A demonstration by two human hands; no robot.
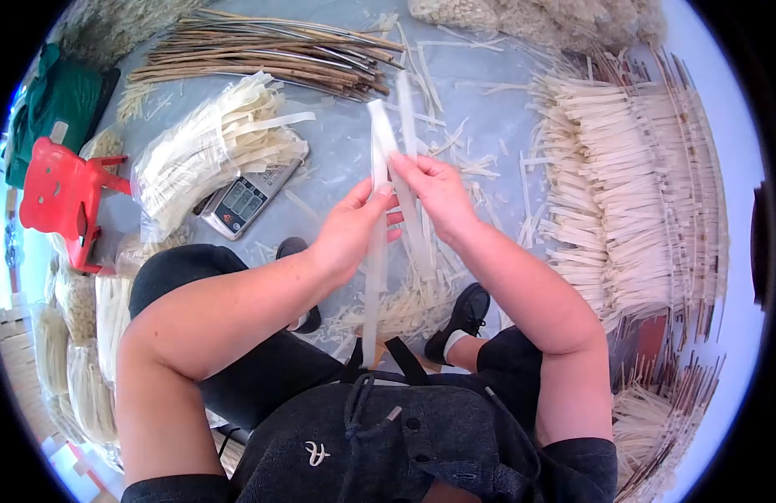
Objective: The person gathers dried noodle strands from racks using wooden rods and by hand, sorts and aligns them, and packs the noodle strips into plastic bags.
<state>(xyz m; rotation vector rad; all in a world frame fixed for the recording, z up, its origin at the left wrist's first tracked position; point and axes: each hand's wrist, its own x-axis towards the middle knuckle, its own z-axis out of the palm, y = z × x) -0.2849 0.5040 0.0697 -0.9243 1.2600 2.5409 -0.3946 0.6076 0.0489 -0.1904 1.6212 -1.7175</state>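
Observation:
Long pale, translucent strips (374, 289) hang between my two hands in the middle of the view. My left hand (354, 222) is closed around them, its thumb pressed on one strip. Just to the right and slightly higher, my right hand (438, 191) pinches the strips between thumb and fingers. Their upper ends stick up above both hands, apart from each other. One strip reaches down towards my lap. Scraps of the same pale material (405, 310) lie on the floor below my hands.
A plastic-wrapped bundle of strips (191, 163) leans on a digital scale (245, 201) at the left. Beyond lie brown sticks (262, 52). A red chair (61, 193) stands far left. Rows of strips on sticks (631, 184) line the right side.

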